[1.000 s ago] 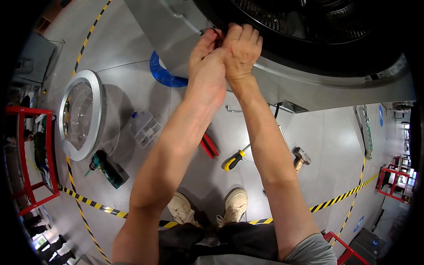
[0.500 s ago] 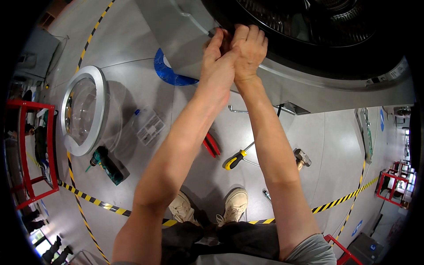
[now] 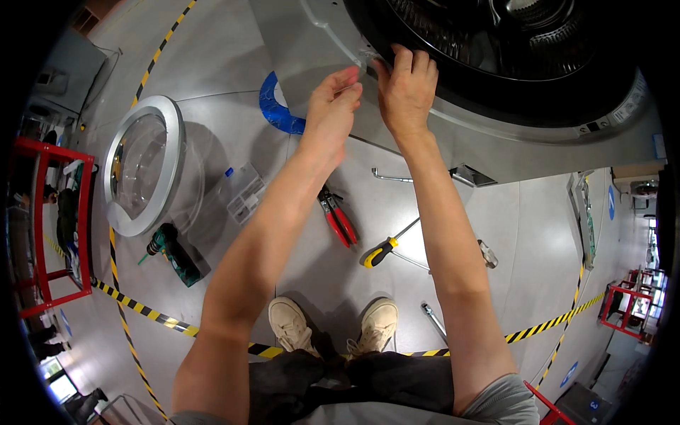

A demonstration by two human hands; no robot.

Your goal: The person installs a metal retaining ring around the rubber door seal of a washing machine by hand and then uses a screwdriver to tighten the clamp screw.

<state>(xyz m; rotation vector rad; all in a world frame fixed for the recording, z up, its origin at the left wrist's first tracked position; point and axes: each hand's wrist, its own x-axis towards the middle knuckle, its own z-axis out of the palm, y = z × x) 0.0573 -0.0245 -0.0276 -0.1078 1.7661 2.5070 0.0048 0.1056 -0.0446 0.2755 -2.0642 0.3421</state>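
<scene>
The grey front panel (image 3: 312,42) of a washing machine fills the top of the view, its round opening ringed by a black rubber door seal (image 3: 467,99). At the seal's left edge, my right hand (image 3: 409,95) has its fingers curled over the rim and its thumb on the outer side. My left hand (image 3: 331,110) hovers just left of it, fingers bent and tips drawn together near the panel. Whatever may lie between those fingertips is too small to make out. The metal drum (image 3: 542,18) shows inside the opening.
On the floor lie a round door (image 3: 170,149), a cordless drill (image 3: 173,255), a clear parts box (image 3: 246,198), red-handled pliers (image 3: 340,223), a yellow-black screwdriver (image 3: 381,253), a hammer (image 3: 487,253) and a blue curved piece (image 3: 273,106). Yellow-black tape (image 3: 145,312) crosses behind my shoes.
My hands, together at the seal's edge before, are now apart. The left has drawn back to the left and down; the right stays at the rim. The view has shifted slightly.
</scene>
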